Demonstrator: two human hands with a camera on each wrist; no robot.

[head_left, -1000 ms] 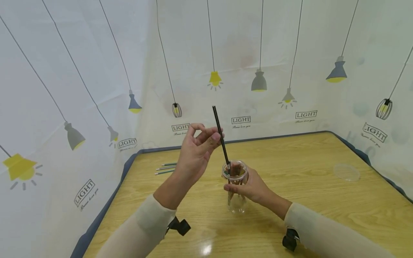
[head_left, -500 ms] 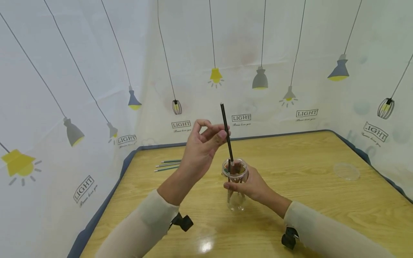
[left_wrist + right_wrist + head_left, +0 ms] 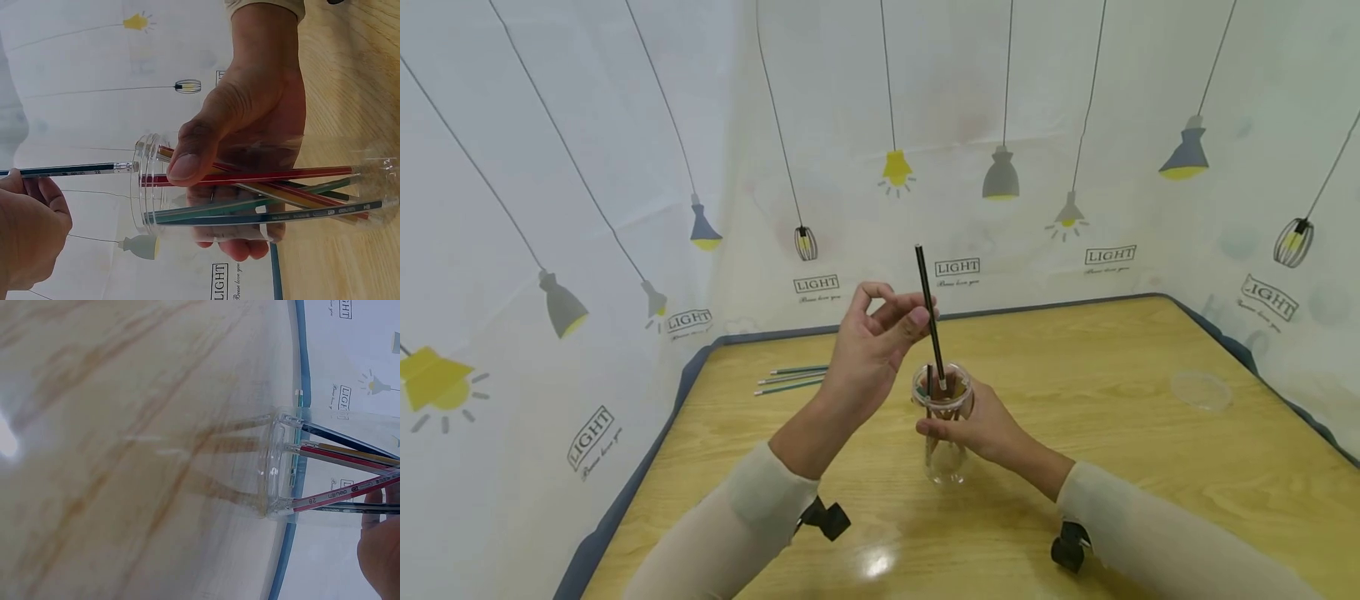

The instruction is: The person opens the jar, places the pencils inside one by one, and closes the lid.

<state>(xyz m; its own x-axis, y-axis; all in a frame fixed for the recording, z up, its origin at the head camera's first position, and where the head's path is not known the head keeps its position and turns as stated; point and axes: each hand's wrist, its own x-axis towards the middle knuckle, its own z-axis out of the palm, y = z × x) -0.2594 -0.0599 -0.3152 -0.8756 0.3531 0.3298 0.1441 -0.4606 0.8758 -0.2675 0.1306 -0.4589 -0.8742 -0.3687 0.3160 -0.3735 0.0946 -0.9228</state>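
Note:
My left hand (image 3: 871, 350) pinches a dark pencil (image 3: 924, 275) between thumb and fingers. The pencil leans slightly, its metal-ferruled eraser end pointing down at the mouth of a clear jar (image 3: 947, 475). In the left wrist view that ferrule (image 3: 124, 167) overlaps the jar's threaded rim (image 3: 140, 206). My right hand (image 3: 988, 425) grips the jar from its right side, thumb across the front. Inside lean several pencils, among them a red pencil (image 3: 281, 176) and a dark green pencil (image 3: 300, 215). Their eraser ends are at the jar's bottom, as the right wrist view also shows.
Several pencils (image 3: 790, 387) lie on the wooden table (image 3: 1075, 375), left of and partly behind my left hand. A clear round lid (image 3: 1201, 390) lies toward the right edge. A white curtain (image 3: 1045, 67) printed with lamps stands around the table's far and side edges.
My left hand has carried the pencil a little to the right, then slightly down, bringing its lower end over the middle of the jar's mouth. The right hand keeps its grip on the jar.

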